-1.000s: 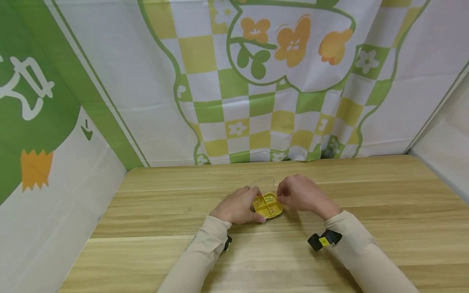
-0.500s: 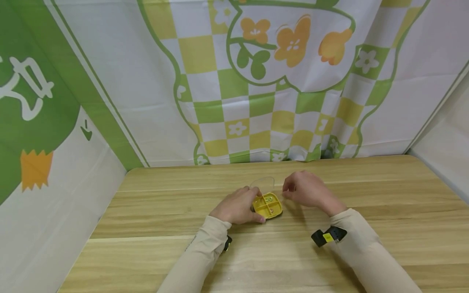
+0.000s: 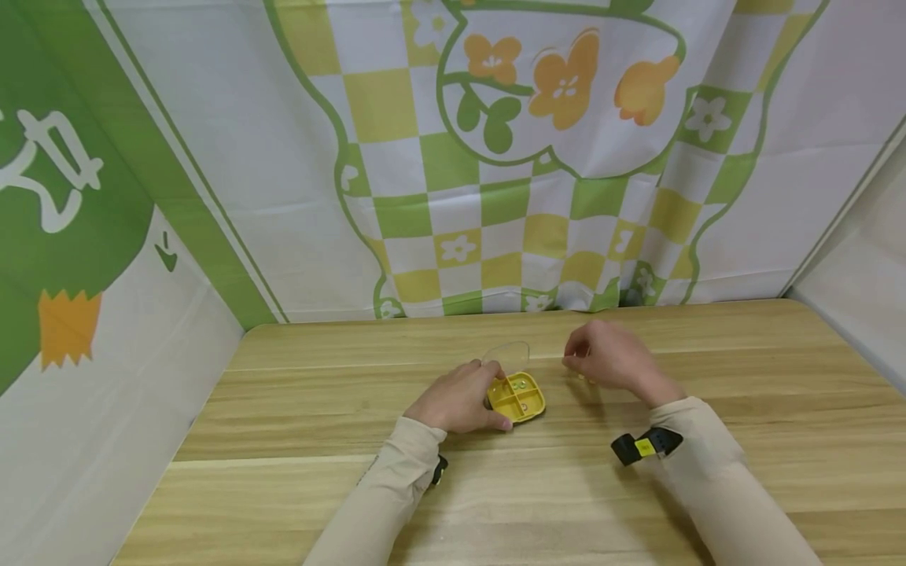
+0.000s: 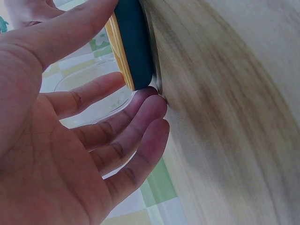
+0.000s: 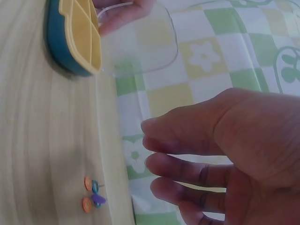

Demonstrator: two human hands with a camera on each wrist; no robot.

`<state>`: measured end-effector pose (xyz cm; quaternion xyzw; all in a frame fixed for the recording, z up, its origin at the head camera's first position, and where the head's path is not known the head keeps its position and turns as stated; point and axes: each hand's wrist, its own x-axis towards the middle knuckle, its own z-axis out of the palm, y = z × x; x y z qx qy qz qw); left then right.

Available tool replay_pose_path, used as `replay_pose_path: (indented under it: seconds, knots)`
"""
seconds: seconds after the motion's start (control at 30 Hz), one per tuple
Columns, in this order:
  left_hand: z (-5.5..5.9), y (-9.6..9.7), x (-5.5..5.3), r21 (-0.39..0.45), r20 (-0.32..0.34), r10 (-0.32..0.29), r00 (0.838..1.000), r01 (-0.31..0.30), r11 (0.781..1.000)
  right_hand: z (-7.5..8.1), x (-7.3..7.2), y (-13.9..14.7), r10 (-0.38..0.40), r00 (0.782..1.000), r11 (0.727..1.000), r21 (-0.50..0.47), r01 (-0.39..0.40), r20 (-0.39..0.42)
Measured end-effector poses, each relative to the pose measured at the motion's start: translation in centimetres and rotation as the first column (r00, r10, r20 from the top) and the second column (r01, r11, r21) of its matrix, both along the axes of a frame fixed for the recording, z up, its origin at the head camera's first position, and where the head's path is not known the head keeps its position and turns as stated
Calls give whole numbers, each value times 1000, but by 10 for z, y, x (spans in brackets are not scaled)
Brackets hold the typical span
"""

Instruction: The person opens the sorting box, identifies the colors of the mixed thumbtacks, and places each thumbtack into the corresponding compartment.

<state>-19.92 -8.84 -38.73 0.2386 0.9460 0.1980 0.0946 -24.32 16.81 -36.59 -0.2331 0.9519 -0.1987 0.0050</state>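
A small yellow case (image 3: 535, 405) with a teal outside and compartments stands on the table, its clear lid (image 5: 150, 49) raised at the back. My left hand (image 3: 456, 398) holds it by the side, thumb at the near edge and index finger at the far edge. Tiny round pieces lie in the case's right-hand compartments. My right hand (image 3: 612, 358) hovers to the right, thumb and index fingertips close together, nothing visible between them. Beneath it lie several tiny coloured studs (image 5: 87, 204), orange, teal and purple, at least one with a thin pin; the head view mostly hides them.
The wooden table (image 3: 318, 409) runs back to a checked, flower-printed cloth (image 3: 453, 212). A green and white panel (image 3: 85, 259) stands on the left, and a white one (image 3: 859, 259) on the right.
My right hand has moved away from the case, to the right and slightly back, and now hovers over the loose studs. My left hand and the case have stayed in place.
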Motion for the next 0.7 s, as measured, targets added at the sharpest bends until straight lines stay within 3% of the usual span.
replay_pose_path:
  seconds: [0.7]
  knots:
    - [0,1,0,-6,0,4,1000,-4,1000,-8,-10,19,-120,991,992,45,117,60]
